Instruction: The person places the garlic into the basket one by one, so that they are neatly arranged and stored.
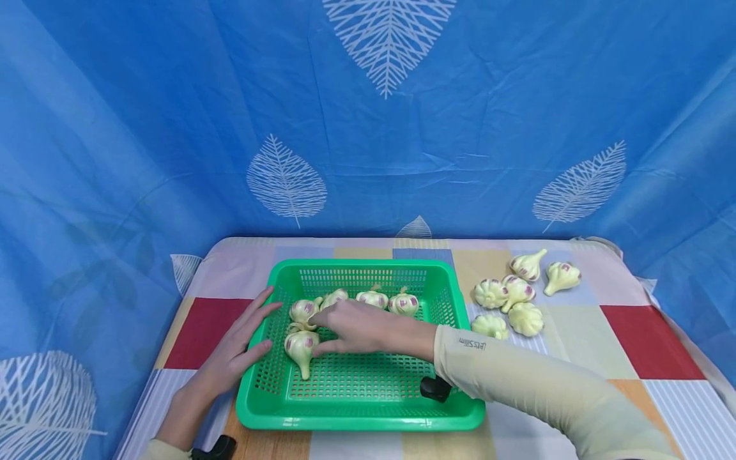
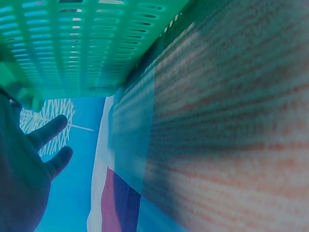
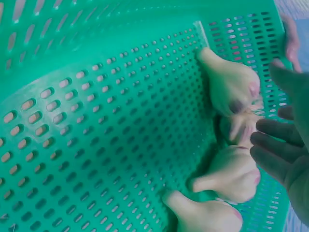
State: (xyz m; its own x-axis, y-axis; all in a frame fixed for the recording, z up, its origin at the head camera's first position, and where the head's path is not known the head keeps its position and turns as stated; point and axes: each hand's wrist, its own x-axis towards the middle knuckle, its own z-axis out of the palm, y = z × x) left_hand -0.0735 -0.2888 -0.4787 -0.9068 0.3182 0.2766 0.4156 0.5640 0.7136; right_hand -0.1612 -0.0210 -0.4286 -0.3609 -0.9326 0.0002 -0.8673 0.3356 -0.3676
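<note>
My right hand (image 1: 359, 324) reaches inside a green plastic basket (image 1: 362, 423), above garlic bulbs lying along its left side. In the right wrist view its fingers (image 3: 277, 145) are fairly straight beside a garlic bulb (image 3: 239, 128); whether they touch it I cannot tell. Nearest the thumb in the head view lies another garlic bulb (image 1: 300, 348), stem pointing to the front. My left hand (image 1: 237, 351), fingers spread, is at the basket's left rim and holds nothing. More garlic bulbs, including one garlic bulb (image 1: 404, 303), lie toward the basket's back.
Several loose garlic bulbs (image 1: 517, 291) are grouped on the patchwork tablecloth (image 1: 592, 348) right of the basket. A blue curtain (image 1: 368, 191) with white leaf prints hangs behind and at both sides. My right forearm crosses the basket's right rim.
</note>
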